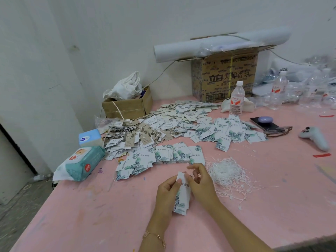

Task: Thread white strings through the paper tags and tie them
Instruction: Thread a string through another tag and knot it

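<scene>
My left hand (166, 195) grips a white paper tag (182, 195) with a green leaf print, held upright over the pink table (112, 211). My right hand (200, 180) pinches at the tag's top edge with curled fingers; whether a string is between them I cannot tell. A tangled heap of white strings (227, 172) lies just right of my right hand. A row of leaf-print tags (163, 155) lies just beyond my hands, and a large heap of tags (181, 122) spreads further back.
A wet-wipe pack (81, 163) and a blue tissue box (90, 137) sit at the left edge. Behind are a small open carton (127, 106), a big cardboard box (227, 77) and water bottles (236, 99). A phone (263, 122) and a grey controller (315, 137) lie right.
</scene>
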Action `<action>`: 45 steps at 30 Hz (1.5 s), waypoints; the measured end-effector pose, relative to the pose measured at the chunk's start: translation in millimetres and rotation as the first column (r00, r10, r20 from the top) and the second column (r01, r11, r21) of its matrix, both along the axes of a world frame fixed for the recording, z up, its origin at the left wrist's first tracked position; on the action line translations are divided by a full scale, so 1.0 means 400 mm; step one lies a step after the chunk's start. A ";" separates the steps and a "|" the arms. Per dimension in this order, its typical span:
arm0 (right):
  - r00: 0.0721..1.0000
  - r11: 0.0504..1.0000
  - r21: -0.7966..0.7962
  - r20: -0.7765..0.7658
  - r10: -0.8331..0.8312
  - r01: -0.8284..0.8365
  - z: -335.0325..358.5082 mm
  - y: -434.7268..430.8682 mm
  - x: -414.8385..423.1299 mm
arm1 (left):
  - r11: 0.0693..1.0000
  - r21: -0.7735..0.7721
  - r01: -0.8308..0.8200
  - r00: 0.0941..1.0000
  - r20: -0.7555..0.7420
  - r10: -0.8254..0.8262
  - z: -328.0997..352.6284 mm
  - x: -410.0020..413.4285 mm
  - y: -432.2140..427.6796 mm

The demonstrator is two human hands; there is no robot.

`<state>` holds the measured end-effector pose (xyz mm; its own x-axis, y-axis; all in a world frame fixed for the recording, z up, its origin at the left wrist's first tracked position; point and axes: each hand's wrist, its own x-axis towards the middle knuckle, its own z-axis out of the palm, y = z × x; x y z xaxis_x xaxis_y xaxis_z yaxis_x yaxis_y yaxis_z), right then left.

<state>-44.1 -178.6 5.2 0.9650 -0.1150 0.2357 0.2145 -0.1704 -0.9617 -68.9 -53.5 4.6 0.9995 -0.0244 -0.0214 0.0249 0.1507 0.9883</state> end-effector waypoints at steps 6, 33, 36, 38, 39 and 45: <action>0.996 0.997 -0.006 -0.044 0.073 -0.074 0.004 -0.008 0.003 | 1.000 0.004 -0.003 1.000 0.014 0.003 0.006 -0.004 0.004; 0.932 0.939 0.129 -0.136 0.336 -0.319 0.011 -0.049 -0.012 | 0.994 -0.041 -0.103 0.995 0.004 0.103 0.010 -0.004 -0.010; 0.933 0.942 0.113 -0.141 0.330 -0.316 0.009 -0.046 -0.013 | 0.996 0.011 -0.085 0.996 0.008 0.085 0.011 -0.004 -0.010; 0.947 0.956 0.077 -0.136 0.290 -0.282 0.010 -0.038 -0.014 | 0.995 0.003 -0.100 0.995 -0.005 0.100 0.011 -0.004 -0.009; 0.955 0.964 0.066 -0.131 0.266 -0.259 0.012 -0.035 -0.014 | 0.992 -0.023 -0.125 0.992 -0.025 0.125 0.009 -0.003 -0.008; 0.972 0.976 0.144 -0.150 0.182 -0.161 0.020 -0.035 -0.020 | 0.867 -0.448 -0.219 0.973 -0.164 0.161 0.005 0.011 0.016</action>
